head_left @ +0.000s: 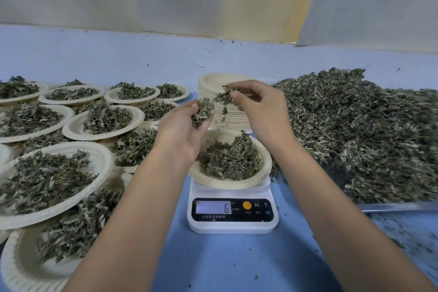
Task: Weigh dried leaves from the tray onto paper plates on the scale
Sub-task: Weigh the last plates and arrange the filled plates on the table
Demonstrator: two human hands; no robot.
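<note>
A white kitchen scale [232, 220] stands in the middle, its display reading 6. On it sits a paper plate [263, 156] with a mound of dried leaves [230, 159]. My left hand [187, 130] hovers over the plate's left side, fingers curled round a small clump of leaves. My right hand [258, 106] is a little higher and to the right, pinching another clump of leaves [225, 97]. A big pile of dried leaves [355, 125] fills the metal tray [398, 206] on the right.
Several leaf-filled paper plates [47, 178] overlap in layers over the left half of the blue table [225, 263]. A tall stack of unused plates [227, 114] stands just behind the scale. A pale wall runs along the back.
</note>
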